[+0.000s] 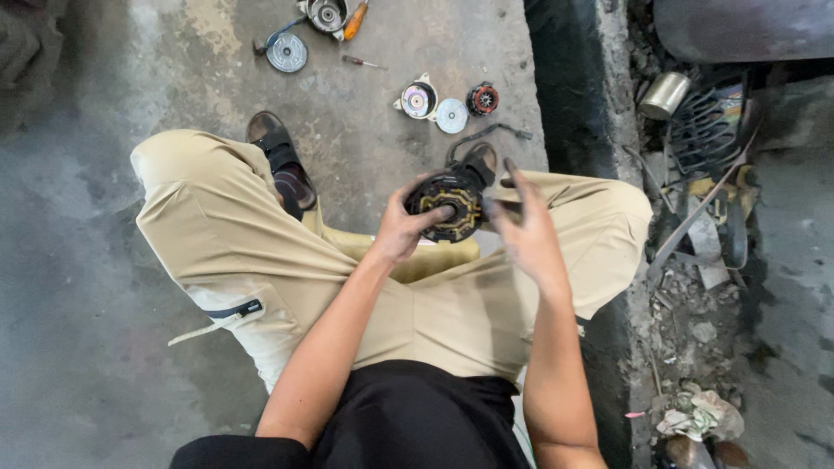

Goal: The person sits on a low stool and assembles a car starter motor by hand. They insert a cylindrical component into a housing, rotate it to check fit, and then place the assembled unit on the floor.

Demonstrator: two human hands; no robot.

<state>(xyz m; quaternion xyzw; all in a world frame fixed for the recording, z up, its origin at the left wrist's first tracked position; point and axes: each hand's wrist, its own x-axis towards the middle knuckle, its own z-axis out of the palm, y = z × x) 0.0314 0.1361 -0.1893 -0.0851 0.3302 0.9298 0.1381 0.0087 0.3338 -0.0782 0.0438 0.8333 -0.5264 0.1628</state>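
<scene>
I sit with my knees apart in tan trousers. My left hand (407, 227) grips a round black motor part with copper windings (452, 205), thumb pressed on its face, held above my lap. My right hand (521, 227) is just to the right of the part, fingers spread and blurred, with the fingertips close to its rim; I cannot tell whether they touch it. A dark cable (486, 135) runs from the part toward the floor beyond.
On the concrete floor ahead lie a shiny round cover (419, 100), a grey disc (451, 115), a red-black rotor (482, 98), a small screwdriver (363, 62), an orange-handled tool (354, 21) and another disc (287, 52). A dark gutter (565, 87) and scrap clutter (704, 130) lie right.
</scene>
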